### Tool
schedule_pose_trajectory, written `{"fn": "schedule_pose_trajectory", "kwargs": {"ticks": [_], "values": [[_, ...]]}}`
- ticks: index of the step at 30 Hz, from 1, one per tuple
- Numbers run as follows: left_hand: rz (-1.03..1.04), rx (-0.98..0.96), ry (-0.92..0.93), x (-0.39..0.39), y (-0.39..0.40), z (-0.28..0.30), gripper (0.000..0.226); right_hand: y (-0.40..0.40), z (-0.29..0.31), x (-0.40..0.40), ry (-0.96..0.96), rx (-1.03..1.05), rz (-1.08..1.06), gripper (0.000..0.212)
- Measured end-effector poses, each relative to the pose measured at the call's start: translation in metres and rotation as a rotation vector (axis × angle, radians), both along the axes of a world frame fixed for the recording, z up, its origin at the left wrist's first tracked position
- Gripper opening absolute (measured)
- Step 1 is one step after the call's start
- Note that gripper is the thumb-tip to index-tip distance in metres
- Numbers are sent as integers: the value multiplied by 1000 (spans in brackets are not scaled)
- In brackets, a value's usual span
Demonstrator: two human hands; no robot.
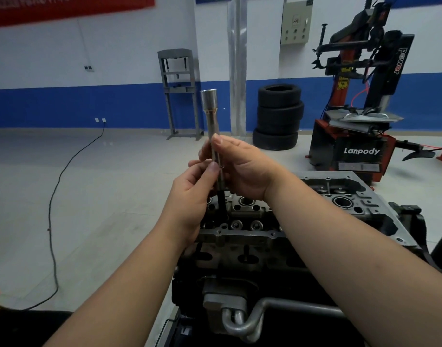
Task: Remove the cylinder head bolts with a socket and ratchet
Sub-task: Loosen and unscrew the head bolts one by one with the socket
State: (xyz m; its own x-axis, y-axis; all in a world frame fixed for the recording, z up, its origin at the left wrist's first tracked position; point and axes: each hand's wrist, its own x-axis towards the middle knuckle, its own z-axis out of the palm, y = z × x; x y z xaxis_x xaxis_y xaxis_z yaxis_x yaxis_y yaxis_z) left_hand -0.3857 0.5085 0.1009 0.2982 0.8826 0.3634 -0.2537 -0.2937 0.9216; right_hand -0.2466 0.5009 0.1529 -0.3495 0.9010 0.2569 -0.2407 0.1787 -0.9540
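A long silver socket extension [211, 121] stands upright in front of me, its wide socket end at the top. A dark shaft, possibly a head bolt [221, 201], hangs from its lower end down toward the cylinder head [242, 216]. My left hand [192, 194] pinches the tool's lower part between thumb and fingers. My right hand [242, 166] grips the tool just above, thumb along the shaft. No ratchet is visible.
The engine [265, 259] sits on a stand below my arms, with a metal pipe [277, 306] in front. A stack of tyres [278, 116], a tyre changer [360, 108], a grey press frame [180, 91] and a floor cable [55, 196] lie beyond.
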Motion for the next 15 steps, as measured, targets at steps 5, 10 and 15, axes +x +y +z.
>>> {"fn": "schedule_pose_trajectory", "kwargs": {"ticks": [5,10,15], "values": [[-58,-28,-43,-4,-1,3,22,2,-1,0,-23,-27,-16,34],[19,-7,-59,0,0,0,21,1,0,-4,35,-22,24,21],[-52,-23,-42,-2,0,3,21,1,0,-1,22,-13,-8,26]]}}
